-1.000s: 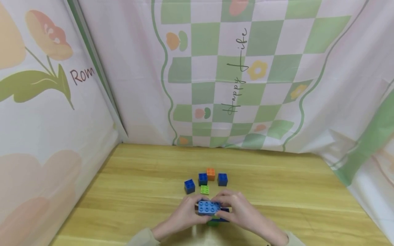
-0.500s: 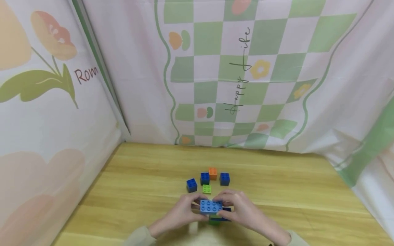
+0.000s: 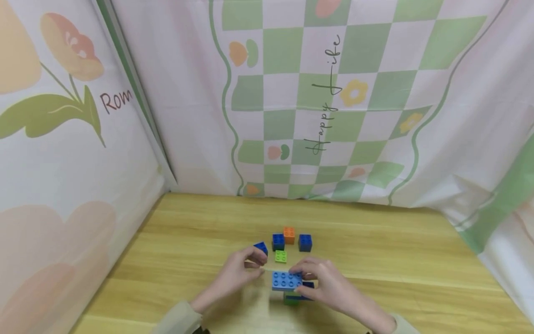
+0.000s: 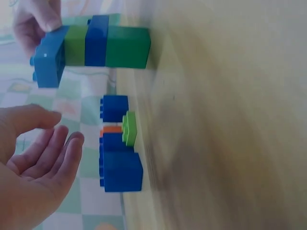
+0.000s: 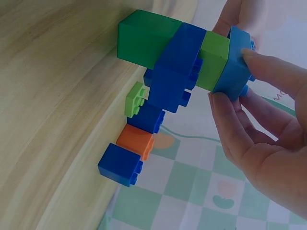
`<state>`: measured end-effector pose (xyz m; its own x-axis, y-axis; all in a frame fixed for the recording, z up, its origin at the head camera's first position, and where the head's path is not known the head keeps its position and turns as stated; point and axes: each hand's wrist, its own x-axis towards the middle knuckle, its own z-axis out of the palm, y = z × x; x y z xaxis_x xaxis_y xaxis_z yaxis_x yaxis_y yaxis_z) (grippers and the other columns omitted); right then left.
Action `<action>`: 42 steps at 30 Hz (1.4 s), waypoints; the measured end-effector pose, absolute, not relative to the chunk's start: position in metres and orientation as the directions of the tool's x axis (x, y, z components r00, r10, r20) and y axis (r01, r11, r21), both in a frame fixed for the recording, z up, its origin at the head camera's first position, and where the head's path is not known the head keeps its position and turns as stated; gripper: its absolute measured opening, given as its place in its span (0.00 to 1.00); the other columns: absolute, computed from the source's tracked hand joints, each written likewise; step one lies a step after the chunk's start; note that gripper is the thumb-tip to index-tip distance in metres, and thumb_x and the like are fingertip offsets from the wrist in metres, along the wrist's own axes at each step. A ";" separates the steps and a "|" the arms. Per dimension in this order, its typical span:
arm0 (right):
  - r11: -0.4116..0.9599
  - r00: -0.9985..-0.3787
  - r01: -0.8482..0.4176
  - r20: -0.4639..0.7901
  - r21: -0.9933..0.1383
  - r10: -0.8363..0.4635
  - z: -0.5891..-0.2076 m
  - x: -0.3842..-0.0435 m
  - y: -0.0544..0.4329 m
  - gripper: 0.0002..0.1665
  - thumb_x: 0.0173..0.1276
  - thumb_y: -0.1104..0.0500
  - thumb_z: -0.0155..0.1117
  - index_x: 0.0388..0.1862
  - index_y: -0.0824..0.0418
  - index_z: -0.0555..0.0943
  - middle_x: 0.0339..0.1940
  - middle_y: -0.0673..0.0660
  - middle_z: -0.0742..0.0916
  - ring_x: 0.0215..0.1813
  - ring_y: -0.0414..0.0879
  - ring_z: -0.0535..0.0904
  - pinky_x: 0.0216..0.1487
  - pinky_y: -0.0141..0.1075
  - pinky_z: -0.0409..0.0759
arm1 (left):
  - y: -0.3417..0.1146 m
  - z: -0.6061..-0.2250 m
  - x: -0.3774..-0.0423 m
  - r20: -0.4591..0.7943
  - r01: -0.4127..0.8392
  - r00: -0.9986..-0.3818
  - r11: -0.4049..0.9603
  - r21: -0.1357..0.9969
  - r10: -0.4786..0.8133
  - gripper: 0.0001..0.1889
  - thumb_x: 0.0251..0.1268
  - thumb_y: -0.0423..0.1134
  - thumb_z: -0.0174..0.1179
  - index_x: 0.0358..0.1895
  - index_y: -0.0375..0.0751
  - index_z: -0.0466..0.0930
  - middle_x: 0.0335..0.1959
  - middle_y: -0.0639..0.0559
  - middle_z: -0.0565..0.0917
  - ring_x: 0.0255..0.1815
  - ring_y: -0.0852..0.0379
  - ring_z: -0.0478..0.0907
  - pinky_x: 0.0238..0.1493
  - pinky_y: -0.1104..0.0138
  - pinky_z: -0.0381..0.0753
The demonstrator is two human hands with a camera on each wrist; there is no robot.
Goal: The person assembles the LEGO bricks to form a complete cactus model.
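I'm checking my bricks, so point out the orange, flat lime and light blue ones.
Orange brick (image 5: 134, 140), right wrist view, side face.
Flat lime brick (image 3: 281, 256), head view, studded top.
Light blue brick (image 3: 285, 279), head view, studded top.

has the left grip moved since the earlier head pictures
Yes: in the head view, the left grip has moved leftward and slightly forward against the lime-green brick, now apart from the light-blue brick.

Before me, a yellowish wood-grain tabletop (image 3: 375, 241), backed by a green-checked white fabric hanging (image 3: 288, 97) lettered "Happy Life"; to the left, a white sheet (image 3: 75, 171) printed with large peach-coloured flowers (image 3: 71, 46); light diffuse.
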<state>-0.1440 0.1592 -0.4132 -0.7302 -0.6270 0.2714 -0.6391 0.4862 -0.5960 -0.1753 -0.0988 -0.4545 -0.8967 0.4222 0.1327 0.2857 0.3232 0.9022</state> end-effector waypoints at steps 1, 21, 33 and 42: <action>0.487 -0.731 -0.638 0.271 -0.597 -0.626 -0.413 -0.144 0.159 0.18 0.59 0.61 0.74 0.49 0.62 0.84 0.45 0.58 0.88 0.43 0.46 0.87 0.44 0.25 0.86 | -0.099 -0.454 -0.177 0.143 0.293 -0.902 0.336 0.895 0.406 0.12 0.60 0.26 0.63 0.47 0.33 0.80 0.46 0.37 0.85 0.48 0.47 0.83 0.49 0.73 0.85; 0.475 -0.750 -0.586 0.218 -0.656 -0.624 -0.411 -0.145 0.160 0.18 0.61 0.59 0.73 0.49 0.62 0.84 0.46 0.59 0.88 0.44 0.46 0.87 0.44 0.30 0.88 | -0.107 -0.463 -0.211 0.217 0.334 -0.930 0.437 0.835 0.297 0.14 0.65 0.29 0.62 0.52 0.30 0.78 0.49 0.37 0.84 0.52 0.43 0.81 0.57 0.57 0.85; 0.476 -0.758 -0.569 0.204 -0.671 -0.619 -0.412 -0.144 0.161 0.19 0.61 0.59 0.73 0.50 0.62 0.83 0.47 0.59 0.88 0.45 0.47 0.87 0.45 0.34 0.89 | -0.109 -0.476 -0.224 0.164 0.357 -0.918 0.573 0.738 0.360 0.26 0.57 0.38 0.71 0.57 0.30 0.76 0.54 0.36 0.82 0.55 0.42 0.80 0.56 0.52 0.84; 0.473 -0.753 -0.585 0.223 -0.658 -0.620 -0.413 -0.144 0.160 0.18 0.61 0.60 0.73 0.50 0.62 0.83 0.47 0.59 0.88 0.45 0.46 0.87 0.44 0.34 0.89 | -0.103 -0.479 -0.225 0.105 0.331 -0.921 0.613 0.717 0.374 0.27 0.53 0.37 0.74 0.56 0.31 0.77 0.51 0.39 0.82 0.52 0.47 0.80 0.55 0.54 0.85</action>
<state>-0.1435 0.1602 -0.4132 -0.7525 -0.6195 0.2234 -0.5852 0.4734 -0.6584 -0.2250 -0.1026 -0.4788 -0.9214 0.3743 0.1047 0.3306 0.6132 0.7175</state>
